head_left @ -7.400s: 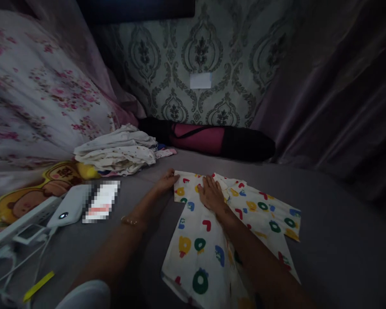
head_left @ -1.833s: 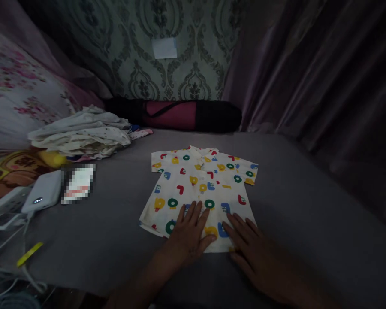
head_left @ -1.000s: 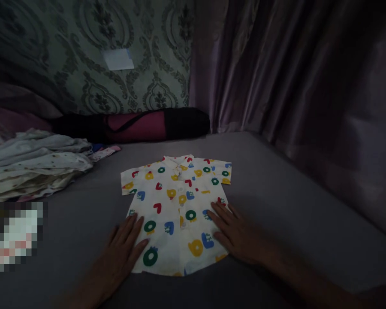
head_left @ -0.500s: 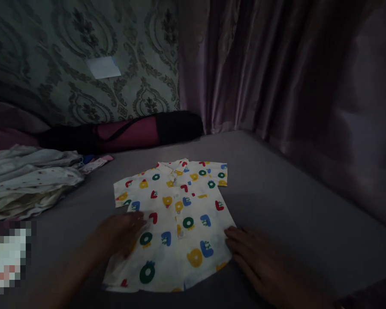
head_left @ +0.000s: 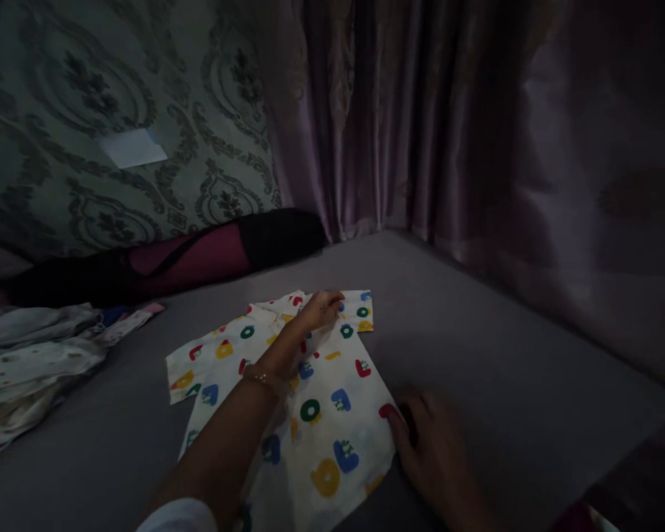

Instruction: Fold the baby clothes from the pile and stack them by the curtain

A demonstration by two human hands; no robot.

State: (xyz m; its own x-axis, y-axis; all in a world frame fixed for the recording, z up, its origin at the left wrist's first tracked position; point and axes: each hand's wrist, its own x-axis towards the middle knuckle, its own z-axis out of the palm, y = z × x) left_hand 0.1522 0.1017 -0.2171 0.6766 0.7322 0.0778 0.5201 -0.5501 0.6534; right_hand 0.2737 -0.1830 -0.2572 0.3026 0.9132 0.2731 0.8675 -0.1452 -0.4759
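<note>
A small white short-sleeved shirt [head_left: 360,421], printed with red, yellow, blue and green letters, lies front up on the grey bed. Across it stretches my left arm, with a bracelet at the wrist. My left hand [head_left: 324,309] is over the shoulder beside the collar, back up, its fingers reaching towards the right sleeve; nothing shows in its grasp. At the shirt's right side edge, my right hand [head_left: 435,447] has its thumb on the cloth and its fingers bent in close by, pinching the edge. Its fingers are somewhat blurred.
Crumpled pale clothes [head_left: 33,362] are heaped on the left. A long black and maroon bag [head_left: 193,255] lies along the patterned wall [head_left: 199,133], which bears a white plate [head_left: 133,149]. Purple curtains [head_left: 360,148] hang behind the grey bed [head_left: 476,355] and to its right.
My left hand has gone from the shirt's lower left side up to its right shoulder. My right hand stays at the side edge, its fingers now bent. The view has turned slightly right.
</note>
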